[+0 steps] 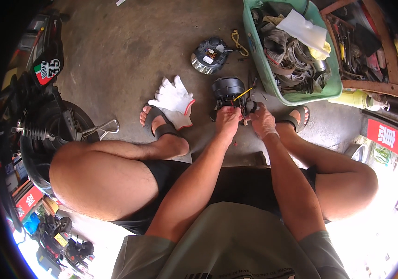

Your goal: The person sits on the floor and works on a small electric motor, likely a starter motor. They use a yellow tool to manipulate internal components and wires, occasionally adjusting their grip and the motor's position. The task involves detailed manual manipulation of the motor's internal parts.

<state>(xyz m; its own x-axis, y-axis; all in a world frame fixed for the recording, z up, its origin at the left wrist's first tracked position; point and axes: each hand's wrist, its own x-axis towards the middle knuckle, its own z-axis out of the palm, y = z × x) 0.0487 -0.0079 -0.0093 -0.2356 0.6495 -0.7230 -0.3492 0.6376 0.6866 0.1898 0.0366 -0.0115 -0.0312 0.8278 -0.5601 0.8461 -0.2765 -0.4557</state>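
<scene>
Housing [228, 90] on floor [129, 51] ahead of both hands – gloves [174, 100] left of it, second unit [209, 56] behind, bin [292, 46] right, toolbox [371, 46] beyond bin.

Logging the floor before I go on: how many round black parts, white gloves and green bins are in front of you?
Round black parts: 2, one at the hands, one farther off
White gloves: 2
Green bin: 1
Total: 5

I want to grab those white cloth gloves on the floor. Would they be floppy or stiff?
Probably floppy: the white cloth gloves with red cuffs lie crumpled and folded over each other on the grey concrete floor. They look thin, so likely light. They lie flat, so they should not roll.
</scene>
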